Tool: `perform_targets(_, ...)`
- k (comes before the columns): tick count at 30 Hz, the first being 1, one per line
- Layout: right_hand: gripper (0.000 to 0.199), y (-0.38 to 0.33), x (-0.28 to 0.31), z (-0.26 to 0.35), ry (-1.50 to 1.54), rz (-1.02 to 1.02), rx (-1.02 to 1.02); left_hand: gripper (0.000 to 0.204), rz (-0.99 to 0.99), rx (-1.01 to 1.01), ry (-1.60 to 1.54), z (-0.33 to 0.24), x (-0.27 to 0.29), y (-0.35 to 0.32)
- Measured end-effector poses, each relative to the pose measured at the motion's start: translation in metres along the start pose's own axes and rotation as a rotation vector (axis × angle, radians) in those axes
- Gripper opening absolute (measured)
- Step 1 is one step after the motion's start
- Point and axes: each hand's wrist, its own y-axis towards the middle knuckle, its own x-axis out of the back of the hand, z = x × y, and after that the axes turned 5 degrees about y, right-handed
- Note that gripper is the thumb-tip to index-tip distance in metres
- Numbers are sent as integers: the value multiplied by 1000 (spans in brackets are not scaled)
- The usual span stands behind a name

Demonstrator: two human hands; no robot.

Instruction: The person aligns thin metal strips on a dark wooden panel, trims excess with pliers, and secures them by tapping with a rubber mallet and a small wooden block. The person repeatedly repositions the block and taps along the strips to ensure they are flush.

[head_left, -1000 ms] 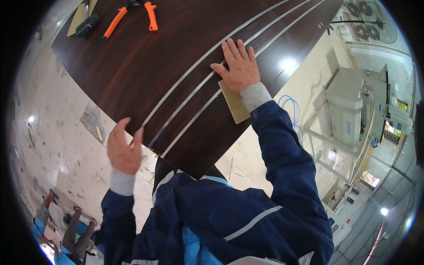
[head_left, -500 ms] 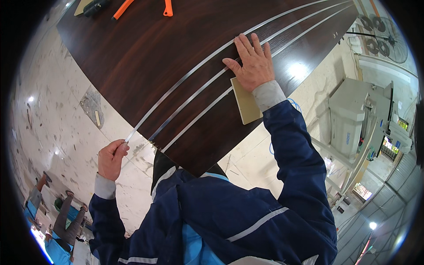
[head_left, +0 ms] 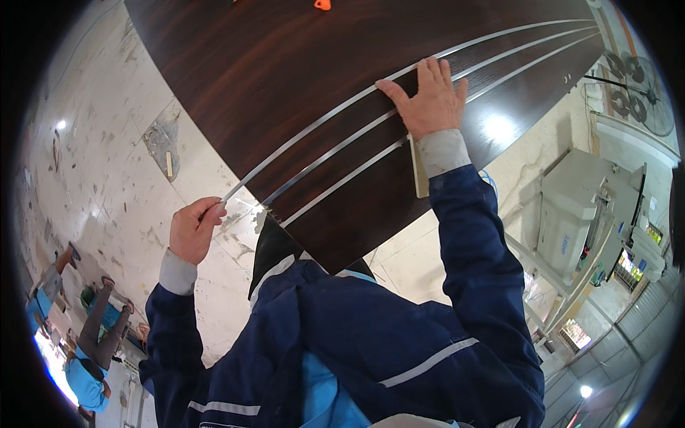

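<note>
A long, thin silvery strip (head_left: 307, 133) runs across a dark brown wood-grain panel (head_left: 285, 78). Just past the panel's left edge, my left hand (head_left: 193, 232) pinches the near end of that strip between thumb and fingers. My right hand (head_left: 434, 103) presses flat with fingers spread, its fingertips at the same strip and its palm over a second silvery strip (head_left: 321, 158). A third strip (head_left: 342, 178) lies nearer my body and passes under the right wrist. Beside that wrist a beige board piece (head_left: 419, 171) sticks out, partly hidden; whether the hand grips it is unclear.
Part of an orange tool (head_left: 322, 4) shows at the top edge. To the right stand a grey machine (head_left: 571, 207) and a black fan (head_left: 649, 96). A person (head_left: 89, 378) is at the lower left, away across the pale, scuffed floor (head_left: 107, 185).
The view has shifted, so the orange tools are mostly out of frame. My right hand has slid farther right along the strip, and the beige board shows narrower. My left hand keeps its pinch.
</note>
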Motion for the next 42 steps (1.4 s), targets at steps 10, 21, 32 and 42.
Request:
perform_targets(10, 114, 4, 18, 12, -38, 91, -61, 26, 0, -22, 27, -2, 0, 1)
perform_targets(21, 131, 2, 17, 21, -81, 165, -121, 34, -6, -76, 59, -21, -7, 14)
perform_targets(32, 130, 2, 12, 18, -75, 152, -123, 36, -46, -31, 41, -31, -24, 30)
perform_targets(42, 131, 4, 11, 16, -65, 140, -92, 39, -15, 56, -16, -32, -23, 32)
